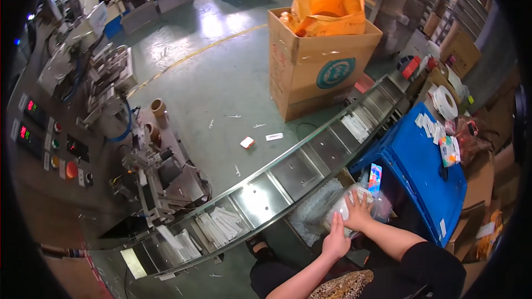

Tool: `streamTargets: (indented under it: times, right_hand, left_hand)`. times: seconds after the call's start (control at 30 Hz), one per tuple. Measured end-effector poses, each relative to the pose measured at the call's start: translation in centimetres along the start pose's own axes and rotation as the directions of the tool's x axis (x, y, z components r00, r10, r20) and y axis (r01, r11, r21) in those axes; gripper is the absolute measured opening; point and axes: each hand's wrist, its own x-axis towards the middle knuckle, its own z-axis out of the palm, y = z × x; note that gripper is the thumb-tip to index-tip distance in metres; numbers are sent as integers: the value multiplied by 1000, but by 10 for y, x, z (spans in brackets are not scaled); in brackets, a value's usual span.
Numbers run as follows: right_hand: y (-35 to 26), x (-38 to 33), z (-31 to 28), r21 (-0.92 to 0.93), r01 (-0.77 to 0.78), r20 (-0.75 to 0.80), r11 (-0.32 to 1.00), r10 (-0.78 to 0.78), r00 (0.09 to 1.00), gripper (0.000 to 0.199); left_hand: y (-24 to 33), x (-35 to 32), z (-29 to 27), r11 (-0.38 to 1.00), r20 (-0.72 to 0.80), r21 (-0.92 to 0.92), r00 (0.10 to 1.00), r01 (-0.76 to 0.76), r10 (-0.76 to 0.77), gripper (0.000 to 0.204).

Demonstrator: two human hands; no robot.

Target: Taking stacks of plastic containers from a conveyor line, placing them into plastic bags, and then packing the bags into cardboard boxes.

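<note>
Green workshop floor (pixel 188 97) around our compartmented steel conveyor (pixel 293 173), which spans 7 to 2 o'clock.
At 4 to 5 o'clock, our right hand (pixel 359 214) lies fingers spread on a white bundle (pixel 338 207), our left hand (pixel 335 241) touching its near edge; whether either grips, we cannot tell. We see a plastic-lined carton (pixel 310 210) just beside it, a blue plastic tabletop (pixel 415 155) at 3, a tall carton (pixel 310 77) with an orange bag (pixel 332 5) at 1.

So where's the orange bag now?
In the head view, the orange bag is at the top, right of centre, poking out of the tall cardboard box, on the far side of the conveyor.
</note>
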Motion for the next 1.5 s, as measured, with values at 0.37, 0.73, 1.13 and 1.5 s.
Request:
streamTargets:
  times: [0.37,0.73,1.13,1.5]
  right_hand:
    - [-208,-14,-37,644,695,-253,321,-767,589,43]
    - [-367,26,41,496,239,213,835,-384,898,82]
    - [-398,14,54,840,-200,456,504,-458,763,63]
    - [-410,-5,47,909,-45,272,415,-507,818,74]
  left_hand:
    - [-46,12,55,904,-462,134,781,-407,420,62]
    - [-40,3,30,898,-235,-262,926,-354,297,70]
    - [-35,-15,13,885,-208,-233,909,-404,360,75]
    - [-36,-10,20,879,-229,-304,924,-368,307,75]
